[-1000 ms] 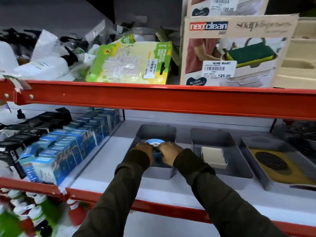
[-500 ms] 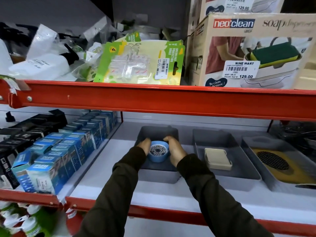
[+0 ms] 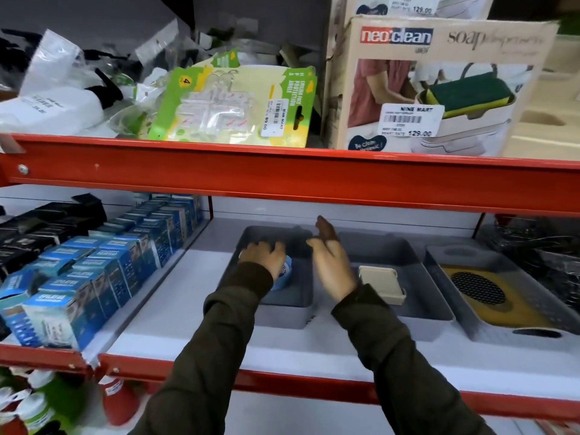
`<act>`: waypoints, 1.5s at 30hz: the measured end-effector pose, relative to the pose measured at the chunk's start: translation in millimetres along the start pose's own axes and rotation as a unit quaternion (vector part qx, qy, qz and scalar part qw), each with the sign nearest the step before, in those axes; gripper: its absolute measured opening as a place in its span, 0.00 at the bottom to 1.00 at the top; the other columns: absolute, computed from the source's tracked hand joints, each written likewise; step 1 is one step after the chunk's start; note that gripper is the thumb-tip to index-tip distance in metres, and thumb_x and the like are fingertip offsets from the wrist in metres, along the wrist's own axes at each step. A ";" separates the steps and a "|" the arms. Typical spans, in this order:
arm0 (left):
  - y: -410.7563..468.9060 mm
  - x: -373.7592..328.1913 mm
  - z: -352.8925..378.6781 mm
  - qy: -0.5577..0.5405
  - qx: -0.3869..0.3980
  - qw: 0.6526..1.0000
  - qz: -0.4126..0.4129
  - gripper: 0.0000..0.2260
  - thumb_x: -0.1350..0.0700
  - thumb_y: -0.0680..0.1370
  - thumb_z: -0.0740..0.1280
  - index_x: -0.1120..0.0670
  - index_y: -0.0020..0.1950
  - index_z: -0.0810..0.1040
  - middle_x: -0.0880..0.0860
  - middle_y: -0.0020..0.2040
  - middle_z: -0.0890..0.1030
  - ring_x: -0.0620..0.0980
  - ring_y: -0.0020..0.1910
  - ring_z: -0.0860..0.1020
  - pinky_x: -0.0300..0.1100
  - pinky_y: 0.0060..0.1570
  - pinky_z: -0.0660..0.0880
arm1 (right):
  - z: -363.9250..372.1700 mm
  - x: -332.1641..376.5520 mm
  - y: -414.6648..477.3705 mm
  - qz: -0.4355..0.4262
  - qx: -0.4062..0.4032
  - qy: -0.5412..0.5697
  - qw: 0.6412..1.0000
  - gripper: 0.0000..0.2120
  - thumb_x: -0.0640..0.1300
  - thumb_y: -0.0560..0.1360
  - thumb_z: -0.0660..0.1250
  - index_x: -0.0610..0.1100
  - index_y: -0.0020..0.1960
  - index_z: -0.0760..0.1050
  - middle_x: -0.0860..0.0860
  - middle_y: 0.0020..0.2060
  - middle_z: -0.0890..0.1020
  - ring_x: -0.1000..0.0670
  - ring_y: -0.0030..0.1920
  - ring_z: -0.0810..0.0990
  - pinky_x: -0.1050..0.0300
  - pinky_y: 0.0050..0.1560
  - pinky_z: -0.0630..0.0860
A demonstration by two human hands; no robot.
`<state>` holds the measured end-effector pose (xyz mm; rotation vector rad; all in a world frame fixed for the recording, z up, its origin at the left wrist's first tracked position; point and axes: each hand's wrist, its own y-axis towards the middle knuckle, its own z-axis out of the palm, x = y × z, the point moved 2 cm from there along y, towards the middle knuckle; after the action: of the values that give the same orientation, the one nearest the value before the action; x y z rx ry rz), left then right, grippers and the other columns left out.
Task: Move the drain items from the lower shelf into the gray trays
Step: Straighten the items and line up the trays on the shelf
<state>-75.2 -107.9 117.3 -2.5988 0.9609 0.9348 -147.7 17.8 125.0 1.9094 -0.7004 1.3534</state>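
Note:
Three gray trays stand side by side on the white shelf. In the left tray (image 3: 301, 301) lies a blue round drain strainer (image 3: 287, 274), mostly covered by my left hand (image 3: 262, 257), which rests on it with fingers spread. My right hand (image 3: 331, 262) hovers open, edge-on, over the wall between the left and middle tray (image 3: 423, 299). A cream rectangular drain item (image 3: 381, 282) sits in the middle tray. The right tray (image 3: 452, 312) holds a yellow mat with a black round mesh strainer (image 3: 478, 287).
Blue boxes (image 3: 94, 277) and black boxes fill the shelf's left part behind a divider. A red shelf beam (image 3: 282, 174) runs overhead close above the trays. Wire items (image 3: 539, 252) lie at far right. Soap dispenser boxes and green packs sit on the upper shelf.
Both hands held the blue strainer over the left tray; now it lies lower in the tray, my right hand has let go and lifted away, my left hand stays on it.

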 end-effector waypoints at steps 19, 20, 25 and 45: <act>-51.0 -123.7 141.9 0.180 0.193 0.962 0.075 0.21 0.49 0.79 0.64 0.56 0.70 0.73 0.58 0.65 0.79 0.57 0.63 0.78 0.48 0.67 0.73 | -149.9 -87.9 -17.8 0.045 0.136 -0.456 0.878 0.15 0.53 0.81 0.57 0.48 0.59 0.79 0.48 0.52 0.85 0.48 0.53 0.83 0.51 0.62 0.78; -50.6 -124.0 143.3 0.168 0.192 0.964 0.068 0.21 0.50 0.79 0.64 0.56 0.70 0.73 0.58 0.65 0.79 0.57 0.63 0.78 0.48 0.67 0.73 | -150.7 -88.3 -17.6 0.047 0.134 -0.449 0.882 0.15 0.52 0.81 0.57 0.48 0.59 0.79 0.47 0.53 0.85 0.48 0.53 0.83 0.51 0.63 0.77; -51.7 -126.1 141.8 0.083 0.133 0.987 0.021 0.21 0.54 0.82 0.59 0.59 0.73 0.68 0.60 0.71 0.72 0.59 0.69 0.72 0.47 0.69 0.68 | -159.7 -80.4 -11.1 0.100 0.029 -0.222 0.969 0.20 0.46 0.82 0.55 0.42 0.73 0.65 0.42 0.69 0.74 0.43 0.65 0.75 0.51 0.66 0.69; -61.4 -149.5 129.4 -0.020 0.124 0.992 -0.020 0.20 0.55 0.82 0.57 0.61 0.73 0.68 0.62 0.68 0.74 0.60 0.67 0.73 0.47 0.67 0.69 | -193.1 -50.6 -0.6 0.211 -0.031 0.004 0.977 0.09 0.44 0.79 0.58 0.45 0.40 0.69 0.46 0.42 0.72 0.46 0.46 0.72 0.47 0.62 0.70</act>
<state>-186.4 66.6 110.7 -2.3751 0.9445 0.7987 -275.1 171.3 120.0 1.7641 -1.1808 1.5684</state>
